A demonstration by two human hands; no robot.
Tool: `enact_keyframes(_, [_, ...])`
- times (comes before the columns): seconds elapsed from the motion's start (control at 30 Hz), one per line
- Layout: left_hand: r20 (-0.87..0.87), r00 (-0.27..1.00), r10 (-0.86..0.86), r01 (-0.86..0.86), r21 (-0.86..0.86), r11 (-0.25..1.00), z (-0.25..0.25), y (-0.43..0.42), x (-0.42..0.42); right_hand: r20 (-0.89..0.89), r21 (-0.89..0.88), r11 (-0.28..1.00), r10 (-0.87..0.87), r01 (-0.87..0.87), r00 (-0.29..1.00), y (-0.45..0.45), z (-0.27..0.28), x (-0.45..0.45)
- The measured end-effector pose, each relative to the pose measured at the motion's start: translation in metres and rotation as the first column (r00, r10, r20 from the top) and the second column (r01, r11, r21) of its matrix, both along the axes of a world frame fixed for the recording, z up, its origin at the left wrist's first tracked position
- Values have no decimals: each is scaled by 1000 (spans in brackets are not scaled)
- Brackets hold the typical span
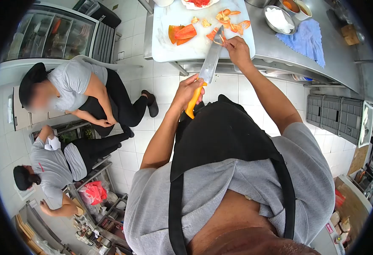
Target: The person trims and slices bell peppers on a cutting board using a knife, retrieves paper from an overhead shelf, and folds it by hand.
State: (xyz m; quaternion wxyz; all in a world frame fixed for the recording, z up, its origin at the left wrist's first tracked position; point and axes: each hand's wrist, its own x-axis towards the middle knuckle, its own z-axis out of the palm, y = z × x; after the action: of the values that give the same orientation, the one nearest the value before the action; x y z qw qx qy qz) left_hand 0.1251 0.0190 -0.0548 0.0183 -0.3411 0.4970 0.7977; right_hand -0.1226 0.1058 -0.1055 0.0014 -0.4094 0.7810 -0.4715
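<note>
My left hand (188, 91) is wrapped round the yellow handle of a large kitchen knife (210, 63). The blade points away from me, its tip over the near part of a white cutting board (163, 44). Beside the tip, the fingers of my right hand (238, 51) are pinched on a thin pale-orange strip (218, 41) that touches the blade. Just beyond lies a small red-orange pepper piece (212, 34). Larger pepper pieces (184, 33) rest on the left of the board, and pepper trimmings (237, 27) lie at its far right.
A plate of chopped red pieces (199, 3) stands at the board's far edge. Right of the board are a metal bowl (280, 20) and a blue cloth (307, 40). One person (84, 85) sits at left; another person (54, 163) is behind. Grey crates (335, 117) stand right.
</note>
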Motion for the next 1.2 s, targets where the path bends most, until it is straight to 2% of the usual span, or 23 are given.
enact_keyframes(0.1, [-53, 999, 0, 1, 17, 1000, -6, -8, -18, -88, -13, 1000, -19, 18, 996, 0, -1, 1])
enact_keyframes(0.2, [35, 999, 22, -22, -11, 1000, -4, -2, -13, -64, 8, 1000, -8, 8, 998, 0, 2, 1])
enact_keyframes(0.23, [-10, 1000, -5, 5, -16, 1000, 0, 2, -5, -60, 3, 1000, -1, 1, 998, 0, 3, 0])
enact_keyframes(0.43, [-11, 1000, -17, 17, -18, 1000, -3, -8, -29, -98, -9, 1000, 16, -17, 995, 3, 3, 3])
enact_keyframes(0.5, [26, 999, -46, 47, -40, 998, 3, -3, -20, -86, 26, 1000, 13, -11, 996, 2, 8, 3])
enact_keyframes(0.6, [75, 994, -77, 79, -32, 996, 2, 5, 4, -129, -18, 1000, 10, -13, 992, 2, 4, 2])
enact_keyframes(0.7, [118, 989, -93, 99, -44, 994, 15, 7, 20, -224, -55, 998, 9, -22, 975, -2, 1, -14])
enact_keyframes(0.8, [174, 980, -96, 115, -100, 988, 37, 3, 36, -267, -14, 993, -114, 115, 957, -16, 1, -51])
enact_keyframes(0.83, [161, 984, -74, 95, -124, 988, 44, 3, 44, -296, 55, 986, -135, 158, 946, -17, 12, -54])
enact_keyframes(0.93, [109, 991, 77, -59, -162, 985, 54, 1, 69, -519, 16, 989, 136, -149, 844, -30, 36, -53])
enact_keyframes(0.97, [110, 984, 137, -116, -182, 976, 54, 1, 74, -475, 124, 959, 284, -256, 833, -32, 45, -47])
enact_keyframes(1.07, [77, 972, 222, -205, -188, 961, 69, 5, 74, -647, 269, 920, 393, -287, 653, -41, 33, -45])
enact_keyframes(1.17, [93, 965, 247, -225, -193, 955, 66, 15, 67, -295, 531, 821, 410, -209, 863, -39, 58, -32])
enact_keyframes(1.2, [106, 963, 249, -226, -197, 954, 66, 19, 65, -267, 537, 826, 358, -170, 895, -39, 56, -30])
